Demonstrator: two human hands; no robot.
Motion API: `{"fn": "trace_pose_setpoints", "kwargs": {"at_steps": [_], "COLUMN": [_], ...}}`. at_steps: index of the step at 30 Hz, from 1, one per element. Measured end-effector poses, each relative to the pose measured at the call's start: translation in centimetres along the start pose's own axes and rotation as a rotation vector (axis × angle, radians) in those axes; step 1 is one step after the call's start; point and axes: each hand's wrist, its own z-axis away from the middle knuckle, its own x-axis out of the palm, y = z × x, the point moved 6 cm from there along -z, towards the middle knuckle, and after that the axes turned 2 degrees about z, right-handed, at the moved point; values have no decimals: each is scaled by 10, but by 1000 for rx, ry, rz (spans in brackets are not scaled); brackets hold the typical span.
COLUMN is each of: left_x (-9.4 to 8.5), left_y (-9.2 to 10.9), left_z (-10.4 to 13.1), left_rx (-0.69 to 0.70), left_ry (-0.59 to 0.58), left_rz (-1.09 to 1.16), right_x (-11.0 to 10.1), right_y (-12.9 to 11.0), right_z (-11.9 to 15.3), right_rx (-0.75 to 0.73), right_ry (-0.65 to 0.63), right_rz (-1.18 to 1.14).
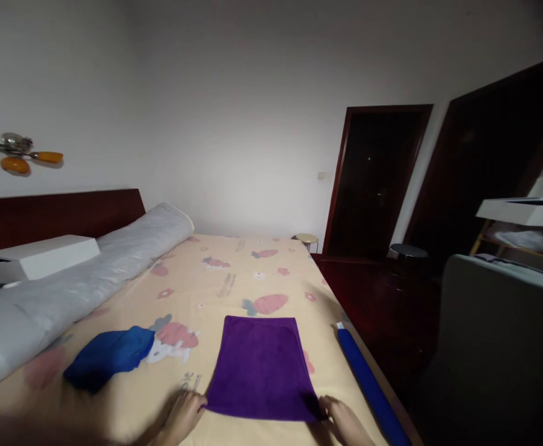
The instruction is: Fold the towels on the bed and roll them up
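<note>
A purple cloth (262, 368) lies flat and spread out on the patterned bed sheet (234, 291). At its near left corner, my left hand (185, 414) is closed in a pinch on the edge. My right hand (343, 420) pinches the near right corner in the same way. Left of the purple cloth is a crumpled blue cloth (113, 356), apart from my hands. To the right, a long narrow blue strip, perhaps a folded cloth (369, 384), lies along the bed's edge with a small white tag at its far end.
A long grey roll (85, 279) lies by the dark headboard (62, 210), with a white box (51, 257) behind it. The bed's right side drops to a dark floor. A grey chair back (499, 347) and a stool (408, 251) stand to the right.
</note>
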Motion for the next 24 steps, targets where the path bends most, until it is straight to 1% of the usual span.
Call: {"fn": "trace_pose_setpoints", "kwargs": {"at_steps": [2,4,6,8,10,11,12,14,15,16,17,18,19,20,21,22,23,24], "left_x": [2,5,9,11,10,6,1,-13,-18,-20,-16,-6,9,29,51,73,95,113], "left_y": [-2,-4,-6,-7,-6,-2,4,26,41,60,79,97,113,125,131,132,127,116], "left_z": [0,1,4,11,16,17,15,6,-1,-9,-19,-30,-40,-50,-59,-65,-69,-69], "left_rx": [13,36,54,60,53,47,37,26,36,55,81,108,135,154,164,170,166,144], "left_ry": [19,6,-10,-21,-23,-10,21,147,226,296,343,358,353,328,296,264,230,221], "left_rz": [-40,-66,-86,-106,-132,-142,-146,-123,-101,-78,-59,-50,-48,-52,-60,-70,-82,-100], "right_x": [-7,-6,5,22,34,35,34,28,26,27,34,46,64,85,107,129,147,159], "right_y": [-2,-2,1,8,13,13,11,0,-8,-18,-29,-40,-51,-60,-66,-69,-66,-60], "right_z": [2,6,11,16,19,18,15,2,-7,-17,-27,-37,-44,-51,-54,-56,-54,-49], "right_rx": [-18,-39,-60,-70,-81,-88,-91,-68,-34,9,47,75,81,67,39,4,-26,-40], "right_ry": [-10,-20,-47,-97,-157,-178,-183,-131,-79,-30,15,52,73,91,91,82,88,126], "right_rz": [142,235,279,288,276,264,246,199,178,165,162,167,174,178,177,177,184,200]}}
